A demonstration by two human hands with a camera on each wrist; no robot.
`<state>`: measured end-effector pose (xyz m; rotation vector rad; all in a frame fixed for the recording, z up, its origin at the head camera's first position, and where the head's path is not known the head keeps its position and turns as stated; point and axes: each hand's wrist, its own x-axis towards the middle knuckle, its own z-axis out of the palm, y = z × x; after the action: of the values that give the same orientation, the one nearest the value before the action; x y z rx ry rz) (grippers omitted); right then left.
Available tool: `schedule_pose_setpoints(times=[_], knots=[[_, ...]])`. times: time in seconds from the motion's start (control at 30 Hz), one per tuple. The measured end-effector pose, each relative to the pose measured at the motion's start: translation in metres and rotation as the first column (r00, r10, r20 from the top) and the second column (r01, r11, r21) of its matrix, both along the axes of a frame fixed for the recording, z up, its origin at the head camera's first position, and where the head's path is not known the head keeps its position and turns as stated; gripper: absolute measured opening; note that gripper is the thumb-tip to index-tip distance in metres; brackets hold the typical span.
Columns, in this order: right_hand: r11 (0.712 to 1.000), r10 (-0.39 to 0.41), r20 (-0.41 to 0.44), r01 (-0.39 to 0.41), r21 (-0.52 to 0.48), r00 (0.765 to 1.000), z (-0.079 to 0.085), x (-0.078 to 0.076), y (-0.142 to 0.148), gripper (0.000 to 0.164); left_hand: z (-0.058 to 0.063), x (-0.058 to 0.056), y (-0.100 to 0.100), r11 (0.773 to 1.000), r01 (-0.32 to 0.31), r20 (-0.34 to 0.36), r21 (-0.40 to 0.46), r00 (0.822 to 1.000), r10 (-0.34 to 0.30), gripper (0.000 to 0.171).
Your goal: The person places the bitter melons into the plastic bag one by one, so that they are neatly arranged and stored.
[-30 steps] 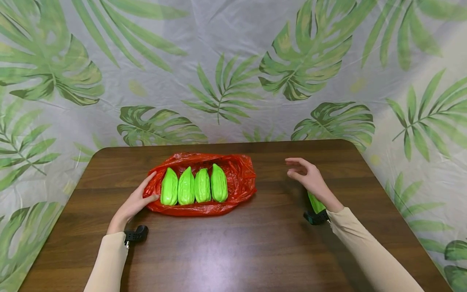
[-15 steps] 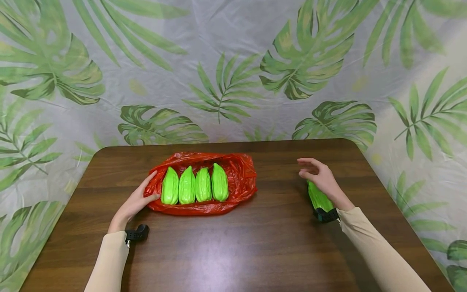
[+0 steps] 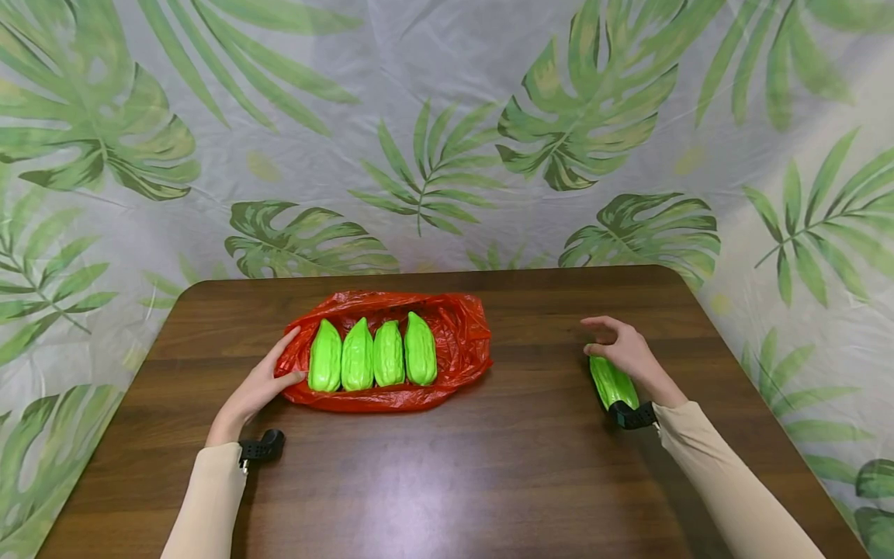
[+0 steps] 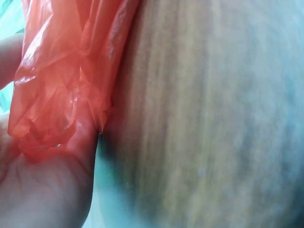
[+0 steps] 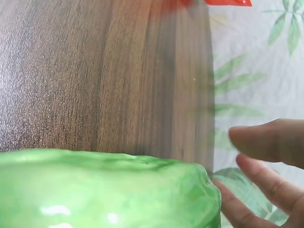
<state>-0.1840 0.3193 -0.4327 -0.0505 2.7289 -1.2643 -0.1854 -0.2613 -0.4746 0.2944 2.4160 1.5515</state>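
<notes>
Several bright green bitter melons (image 3: pixel 358 354) lie side by side in a crumpled red plastic bag (image 3: pixel 457 341), whose mouth faces up. At the bag's left end, my left hand (image 3: pixel 255 387) holds its edge between thumb and fingers. In the left wrist view the red film (image 4: pixel 71 61) drapes over part of that hand. Another bitter melon (image 3: pixel 612 382) lies on the right of the table, partly hidden by my right hand (image 3: pixel 627 351). That hand hovers at its far end, thumb and fingers spread apart. The right wrist view shows the melon (image 5: pixel 109 190) with the fingertips (image 5: pixel 249 137) just past its end.
The brown wooden table (image 3: pixel 419 481) has rounded far corners. A leaf-printed cloth (image 3: pixel 447 140) hangs behind it and down both sides. Black wrist bands (image 3: pixel 634 416) sit on both wrists.
My right hand has moved right and then slightly nearer, coming over the far end of the lone bitter melon and uncovering more of it. My left hand and the bag have stayed put.
</notes>
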Motion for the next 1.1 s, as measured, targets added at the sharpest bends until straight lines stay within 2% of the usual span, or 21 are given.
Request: schedule_pose_setpoints(times=[0.17,0.4,0.63,0.87,1.1], knots=[[1.000,0.013,0.005,-0.013,0.018,1.000,-0.004,-0.001,0.001,0.051,0.000,0.000,0.000,1.000,0.000,-0.002,0.002,1.000,0.000,0.081],[0.998,0.015,0.009,-0.014,-0.058,1.000,-0.004,-0.003,-0.007,0.050,0.000,0.000,-0.001,1.000,-0.001,-0.008,-0.002,1.000,0.001,0.081],[0.995,-0.004,-0.036,0.001,-0.101,0.999,-0.002,-0.016,-0.026,0.045,-0.001,0.000,-0.001,1.000,-0.002,0.001,0.003,1.000,0.002,0.081],[0.992,-0.027,-0.084,0.017,-0.125,0.996,-0.008,-0.030,-0.042,0.040,0.000,0.000,0.001,1.000,0.000,-0.002,0.005,1.000,0.000,0.081],[0.994,-0.012,-0.059,0.005,-0.107,0.998,-0.009,-0.031,-0.043,0.041,0.000,0.000,0.000,1.000,-0.003,0.003,0.009,1.000,0.003,0.080]])
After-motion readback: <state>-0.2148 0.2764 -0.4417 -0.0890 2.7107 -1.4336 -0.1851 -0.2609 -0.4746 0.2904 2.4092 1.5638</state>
